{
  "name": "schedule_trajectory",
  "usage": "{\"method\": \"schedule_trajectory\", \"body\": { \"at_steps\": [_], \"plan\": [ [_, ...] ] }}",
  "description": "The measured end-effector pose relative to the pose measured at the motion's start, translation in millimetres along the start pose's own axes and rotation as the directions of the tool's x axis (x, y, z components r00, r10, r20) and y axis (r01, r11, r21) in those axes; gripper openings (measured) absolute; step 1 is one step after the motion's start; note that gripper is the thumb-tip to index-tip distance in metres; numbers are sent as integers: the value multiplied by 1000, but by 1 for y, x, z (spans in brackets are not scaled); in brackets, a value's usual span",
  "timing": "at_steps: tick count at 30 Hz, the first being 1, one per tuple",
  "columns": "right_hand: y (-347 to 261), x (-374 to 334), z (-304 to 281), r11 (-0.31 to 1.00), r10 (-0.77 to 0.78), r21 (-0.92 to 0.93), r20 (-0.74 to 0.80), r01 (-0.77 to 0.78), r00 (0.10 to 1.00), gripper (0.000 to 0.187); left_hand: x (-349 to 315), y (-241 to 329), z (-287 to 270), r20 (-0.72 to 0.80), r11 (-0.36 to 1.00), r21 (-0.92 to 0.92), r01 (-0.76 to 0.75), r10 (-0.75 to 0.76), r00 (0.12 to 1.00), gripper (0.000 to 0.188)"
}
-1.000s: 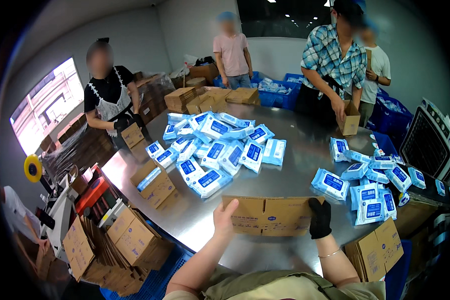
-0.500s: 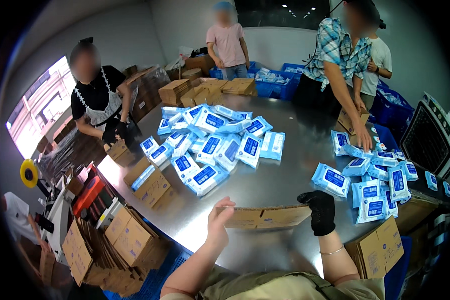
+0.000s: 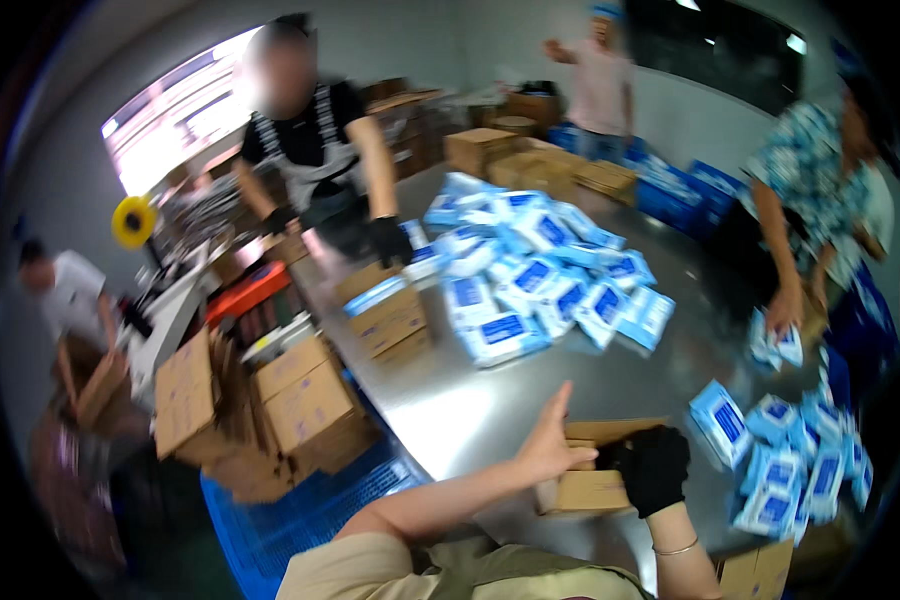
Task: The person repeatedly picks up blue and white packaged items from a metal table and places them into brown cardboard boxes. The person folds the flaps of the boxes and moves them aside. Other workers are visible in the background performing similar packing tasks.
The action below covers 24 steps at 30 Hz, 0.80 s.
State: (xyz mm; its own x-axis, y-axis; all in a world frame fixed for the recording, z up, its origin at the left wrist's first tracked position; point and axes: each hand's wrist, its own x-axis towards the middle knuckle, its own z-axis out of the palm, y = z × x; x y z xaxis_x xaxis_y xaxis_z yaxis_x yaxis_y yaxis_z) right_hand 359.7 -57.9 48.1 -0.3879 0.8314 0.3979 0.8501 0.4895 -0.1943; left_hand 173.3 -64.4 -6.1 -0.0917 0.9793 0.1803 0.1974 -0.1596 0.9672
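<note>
A small brown cardboard box (image 3: 590,492) stands partly opened out on the metal table in front of me, its upper side showing a gap between the flaps. My left hand (image 3: 548,447), bare, is at the box's left side with its fingers stretched up and its thumb against the cardboard. On the right side my right hand (image 3: 656,470), in a black glove, grips the box, its fingers curled over the edge and partly inside. Light blue wet-wipe packs (image 3: 772,470) lie in a heap to the right of this hand.
A larger heap of wipe packs (image 3: 540,265) covers the table's far middle. At the left edge stands a filled carton (image 3: 385,315), with a co-worker's black-gloved hand (image 3: 390,242) above it. Folded cartons (image 3: 305,405) sit over a blue crate (image 3: 270,520). Another person's hand (image 3: 785,310) holds a pack.
The flat cardboard between my hands has been opened into a box. My view has swung left. The left co-worker's arm now reaches to the filled carton; the person at the back has raised an arm.
</note>
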Motion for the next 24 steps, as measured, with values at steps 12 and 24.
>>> {"method": "schedule_trajectory", "body": {
  "at_steps": [12, 24],
  "plan": [
    [71, -9, -10, 417, 254, 884, 108, -210, 961, 40, -28, 24, -44, 284, 944, -216, 250, -184, 941, 45],
    [-23, 49, 44, 899, -243, 437, 549, -27, 800, 54, 4, 15, -77, 217, 844, 501, 189, -334, 917, 30]
  ]
}}
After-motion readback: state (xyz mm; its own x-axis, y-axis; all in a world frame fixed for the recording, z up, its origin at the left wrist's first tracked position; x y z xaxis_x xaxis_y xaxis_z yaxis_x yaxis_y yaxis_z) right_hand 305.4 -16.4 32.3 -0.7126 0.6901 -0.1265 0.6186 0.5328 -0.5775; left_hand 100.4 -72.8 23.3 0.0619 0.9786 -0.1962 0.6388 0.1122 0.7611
